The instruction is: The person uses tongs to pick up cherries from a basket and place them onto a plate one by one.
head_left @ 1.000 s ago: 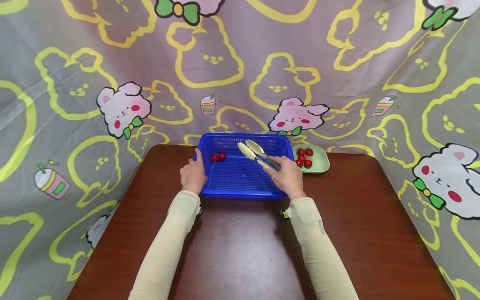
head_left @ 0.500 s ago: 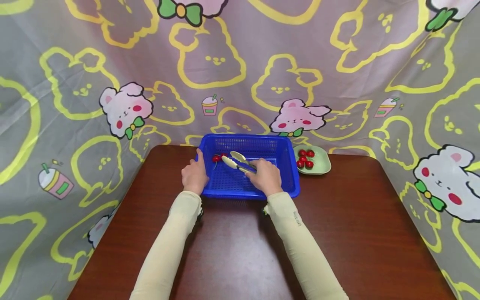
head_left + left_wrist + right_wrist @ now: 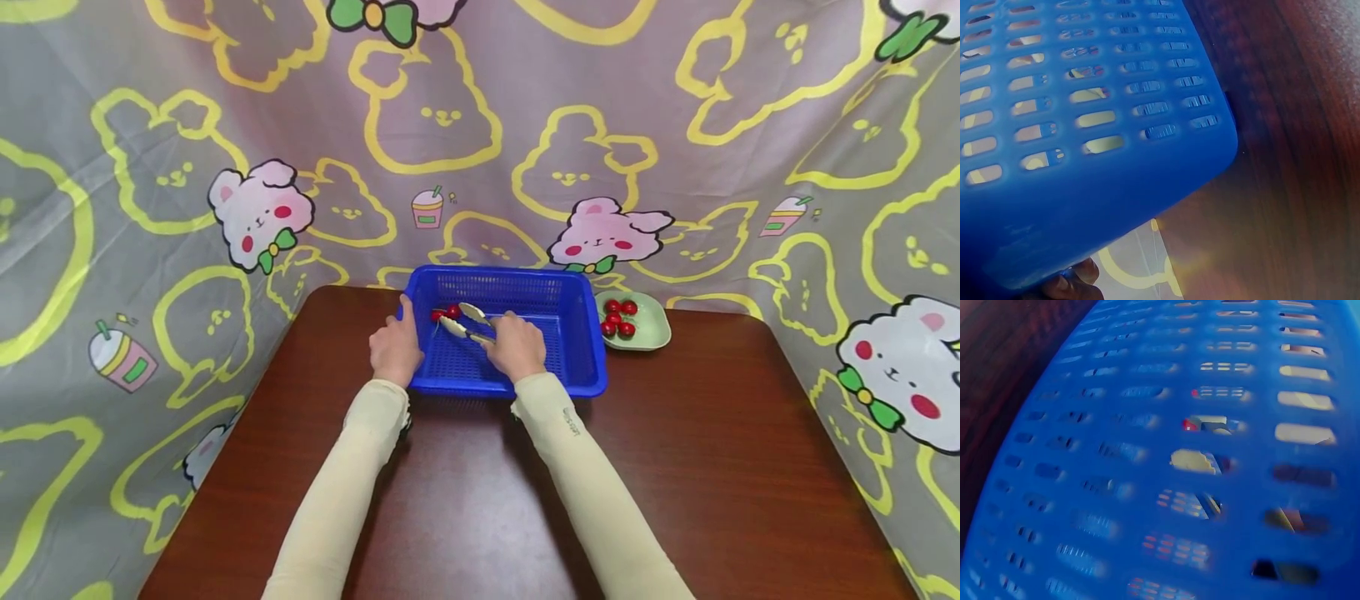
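Stretching nearest is the brown table (image 3: 465,508), and on it sits the blue basket (image 3: 480,388). Over its near rim the right hand (image 3: 516,346) grips the tongs (image 3: 453,327) by the handles. At the basket's left side, the left hand (image 3: 396,346) grips the rim, one finger lying straight along it.

Over the last second the right hand has swung left from the basket's right side, carrying the tongs inside the walls. That seems to put the two red cherries (image 3: 453,310), at the left inside the basket, within the tongs' reach. The tongs' long axis runs from the right hand leftward and somewhat far, tips toward those cherries. Their ends stand spread, apparently pinching nothing; whether one touches a cherry, I cannot tell.

Beyond the basket's right side, the pale green plate (image 3: 657,329) bears more cherries (image 3: 627,330). Farthest hangs the patterned curtain (image 3: 442,83).
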`<state>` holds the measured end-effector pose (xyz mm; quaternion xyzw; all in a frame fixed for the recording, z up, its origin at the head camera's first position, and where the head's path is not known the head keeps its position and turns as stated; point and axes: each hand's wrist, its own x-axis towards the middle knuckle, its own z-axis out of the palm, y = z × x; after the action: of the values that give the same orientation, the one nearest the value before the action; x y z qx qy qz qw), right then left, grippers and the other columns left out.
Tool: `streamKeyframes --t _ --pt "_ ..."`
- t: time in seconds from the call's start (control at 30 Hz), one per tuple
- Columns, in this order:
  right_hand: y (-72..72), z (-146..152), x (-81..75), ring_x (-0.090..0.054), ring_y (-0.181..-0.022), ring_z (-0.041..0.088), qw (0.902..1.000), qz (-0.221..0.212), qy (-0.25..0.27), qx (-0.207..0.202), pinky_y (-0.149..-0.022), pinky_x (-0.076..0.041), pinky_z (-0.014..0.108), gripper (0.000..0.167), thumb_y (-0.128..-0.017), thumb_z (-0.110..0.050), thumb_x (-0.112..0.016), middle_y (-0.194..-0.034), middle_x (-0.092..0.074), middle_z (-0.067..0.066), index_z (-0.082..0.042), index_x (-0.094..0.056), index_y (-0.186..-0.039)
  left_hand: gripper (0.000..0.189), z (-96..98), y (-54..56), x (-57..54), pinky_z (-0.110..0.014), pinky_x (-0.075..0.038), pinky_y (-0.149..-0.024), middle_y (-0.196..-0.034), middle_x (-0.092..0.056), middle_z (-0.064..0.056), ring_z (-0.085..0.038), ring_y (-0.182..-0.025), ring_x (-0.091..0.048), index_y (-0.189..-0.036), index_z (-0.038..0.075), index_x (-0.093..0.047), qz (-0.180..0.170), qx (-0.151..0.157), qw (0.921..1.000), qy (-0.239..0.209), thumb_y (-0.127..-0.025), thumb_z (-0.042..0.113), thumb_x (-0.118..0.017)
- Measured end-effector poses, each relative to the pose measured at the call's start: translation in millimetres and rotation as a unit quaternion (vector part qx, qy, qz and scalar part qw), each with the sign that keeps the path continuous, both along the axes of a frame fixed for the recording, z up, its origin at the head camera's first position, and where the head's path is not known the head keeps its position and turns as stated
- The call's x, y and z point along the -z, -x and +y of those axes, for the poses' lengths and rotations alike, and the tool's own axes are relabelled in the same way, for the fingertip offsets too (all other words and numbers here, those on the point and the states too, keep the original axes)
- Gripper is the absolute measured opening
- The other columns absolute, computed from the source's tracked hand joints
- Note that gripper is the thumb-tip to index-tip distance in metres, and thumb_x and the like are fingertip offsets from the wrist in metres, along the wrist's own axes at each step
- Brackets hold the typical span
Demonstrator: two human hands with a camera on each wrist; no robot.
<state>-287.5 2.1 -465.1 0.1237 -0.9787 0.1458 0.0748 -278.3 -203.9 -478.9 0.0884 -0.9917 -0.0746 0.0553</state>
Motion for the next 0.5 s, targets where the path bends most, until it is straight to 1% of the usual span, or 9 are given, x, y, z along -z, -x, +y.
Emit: streamKeyframes --t 0.2,0.33,0.5 --pt "3.3 -6.5 -0.1 -0.073 -0.092 0.040 1.0000 -0.002 -0.004 -0.007 -0.080 -0.057 0.053 0.031 -0.090 -0.033 -0.080 -0.101 -0.072 0.011 -0.015 -0.078 -0.115 0.107 -0.3 0.9 1.1 -0.053 -0.058 -0.077 -0.116 -0.064 -0.028 -0.043 -0.083 -0.070 -0.164 0.007 -0.017 -0.002 0.001 1.0000 -0.005 -0.081 0.020 -0.083" --pt "4.5 -7.1 1.1 -0.072 -0.096 0.039 0.9999 -0.008 0.001 -0.010 -0.082 -0.057 0.052 0.029 -0.090 -0.031 -0.079 -0.105 -0.075 0.010 -0.017 -0.079 -0.116 0.108 0.0 0.7 0.3 -0.053 -0.057 -0.077 -0.116 -0.064 -0.029 -0.044 -0.083 -0.070 -0.164 0.007 -0.017 -0.001 0.000 1.0000 -0.008 -0.080 0.020 -0.084" --pt "5.4 -6.8 2.6 -0.073 -0.096 0.039 0.9998 -0.007 0.013 -0.012 -0.081 -0.057 0.053 0.028 -0.090 -0.028 -0.080 -0.106 -0.076 0.009 -0.019 -0.080 -0.117 0.107 -0.1 -0.1 -1.0 -0.052 -0.057 -0.075 -0.114 -0.065 -0.028 -0.044 -0.082 -0.070 -0.164 0.006 -0.016 -0.002 0.002 1.0000 -0.002 -0.080 0.018 -0.082"
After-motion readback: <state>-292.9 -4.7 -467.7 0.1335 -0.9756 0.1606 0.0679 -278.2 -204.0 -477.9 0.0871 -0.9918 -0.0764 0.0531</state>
